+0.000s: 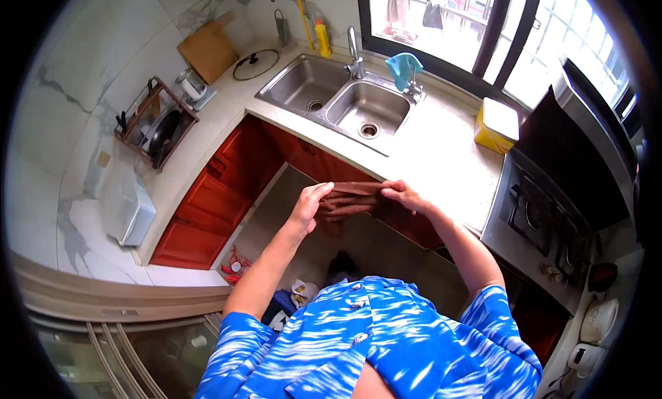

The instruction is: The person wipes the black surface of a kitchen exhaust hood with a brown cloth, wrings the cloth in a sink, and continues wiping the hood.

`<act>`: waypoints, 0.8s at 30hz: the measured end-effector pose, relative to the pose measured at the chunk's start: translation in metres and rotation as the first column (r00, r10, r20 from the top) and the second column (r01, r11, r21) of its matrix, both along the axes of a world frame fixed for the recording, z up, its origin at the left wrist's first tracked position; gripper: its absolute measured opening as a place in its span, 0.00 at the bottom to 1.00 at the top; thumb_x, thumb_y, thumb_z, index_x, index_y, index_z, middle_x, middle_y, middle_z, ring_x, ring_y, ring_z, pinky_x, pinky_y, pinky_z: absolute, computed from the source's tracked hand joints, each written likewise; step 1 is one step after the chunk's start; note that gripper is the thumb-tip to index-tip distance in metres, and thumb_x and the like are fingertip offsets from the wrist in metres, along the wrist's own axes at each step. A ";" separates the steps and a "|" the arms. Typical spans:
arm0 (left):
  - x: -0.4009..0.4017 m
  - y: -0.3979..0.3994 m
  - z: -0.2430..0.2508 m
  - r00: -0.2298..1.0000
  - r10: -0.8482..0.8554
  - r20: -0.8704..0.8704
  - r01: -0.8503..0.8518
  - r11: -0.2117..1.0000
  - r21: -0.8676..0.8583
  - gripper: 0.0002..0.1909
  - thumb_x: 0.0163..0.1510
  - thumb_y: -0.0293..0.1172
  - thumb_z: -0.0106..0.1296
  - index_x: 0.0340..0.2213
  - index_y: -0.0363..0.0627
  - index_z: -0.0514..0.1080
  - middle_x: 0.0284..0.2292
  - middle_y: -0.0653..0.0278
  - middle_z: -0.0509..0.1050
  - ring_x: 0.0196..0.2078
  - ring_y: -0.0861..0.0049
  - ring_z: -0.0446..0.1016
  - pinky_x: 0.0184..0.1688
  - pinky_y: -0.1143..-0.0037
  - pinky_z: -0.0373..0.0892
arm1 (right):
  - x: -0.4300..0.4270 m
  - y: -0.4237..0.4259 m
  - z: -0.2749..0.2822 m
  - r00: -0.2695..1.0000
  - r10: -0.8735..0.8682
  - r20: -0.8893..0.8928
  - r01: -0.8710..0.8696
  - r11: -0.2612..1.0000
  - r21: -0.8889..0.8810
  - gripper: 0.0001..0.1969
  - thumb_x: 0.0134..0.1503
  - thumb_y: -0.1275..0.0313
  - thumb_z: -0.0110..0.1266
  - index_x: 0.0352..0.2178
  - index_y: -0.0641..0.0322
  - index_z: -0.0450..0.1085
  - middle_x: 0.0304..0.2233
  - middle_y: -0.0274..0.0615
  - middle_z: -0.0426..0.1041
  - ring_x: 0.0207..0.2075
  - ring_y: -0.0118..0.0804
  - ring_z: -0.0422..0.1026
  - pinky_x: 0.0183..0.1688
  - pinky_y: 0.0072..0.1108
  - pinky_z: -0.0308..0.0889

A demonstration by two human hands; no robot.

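Observation:
A brown cloth [351,198] is stretched between my two hands, in front of the counter edge and above the floor. My left hand [309,205] grips its left end, and my right hand [404,195] pinches the upper right corner. Beyond the cloth, a double stainless steel sink [331,107] is set in the pale countertop [429,161]. A chrome faucet [355,52] rises behind the sink. A light blue cloth [405,71] hangs over a smaller tap at the sink's right corner.
A yellow tin with a white lid [496,125] stands near the gas stove [538,218]. On the left are a dish rack [158,122], an electric kettle [191,85], a wooden cutting board [208,51] and a glass lid [255,64]. A yellow bottle [322,39] stands behind the sink.

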State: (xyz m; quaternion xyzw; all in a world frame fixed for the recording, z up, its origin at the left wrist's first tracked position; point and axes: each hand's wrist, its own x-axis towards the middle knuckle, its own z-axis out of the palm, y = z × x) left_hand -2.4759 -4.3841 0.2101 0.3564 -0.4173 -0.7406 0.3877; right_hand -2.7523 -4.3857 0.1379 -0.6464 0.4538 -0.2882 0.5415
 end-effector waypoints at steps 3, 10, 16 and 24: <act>-0.011 -0.063 0.018 0.999 -0.015 0.046 0.018 0.997 -0.073 0.13 0.55 0.33 0.44 0.35 0.35 0.71 0.32 0.67 0.73 0.34 0.84 0.69 0.39 0.82 0.64 | -0.004 -0.062 0.016 0.997 -0.062 -0.044 0.061 0.997 -0.041 0.11 0.58 0.66 0.41 0.38 0.58 0.68 0.22 0.29 0.68 0.24 0.24 0.66 0.17 0.20 0.63; -0.057 -0.215 0.013 0.981 -0.174 -0.089 0.175 0.984 0.014 0.12 0.55 0.31 0.45 0.39 0.38 0.68 0.33 0.66 0.73 0.34 0.82 0.71 0.39 0.80 0.67 | -0.011 -0.197 0.016 0.913 -0.407 0.028 0.408 0.913 -0.003 0.11 0.53 0.74 0.44 0.37 0.67 0.69 0.24 0.39 0.73 0.27 0.28 0.71 0.32 0.21 0.66; -0.075 -0.308 -0.048 0.981 -0.020 -0.192 0.055 0.982 0.183 0.11 0.57 0.32 0.41 0.40 0.39 0.66 0.33 0.63 0.71 0.35 0.76 0.71 0.39 0.75 0.69 | -0.007 -0.327 -0.025 0.871 -0.470 -0.143 0.474 0.881 -0.008 0.25 0.41 0.82 0.40 0.45 0.72 0.63 0.43 0.51 0.69 0.47 0.38 0.67 0.49 0.21 0.60; -0.063 -0.378 -0.121 0.994 0.112 -0.014 -0.092 0.872 0.481 0.12 0.58 0.31 0.36 0.40 0.39 0.64 0.37 0.58 0.71 0.41 0.66 0.70 0.46 0.67 0.68 | 0.044 -0.487 -0.074 0.803 -0.507 -0.314 0.411 0.852 -0.323 0.42 0.44 0.65 0.54 0.55 0.75 0.42 0.57 0.64 0.45 0.57 0.52 0.52 0.58 0.25 0.49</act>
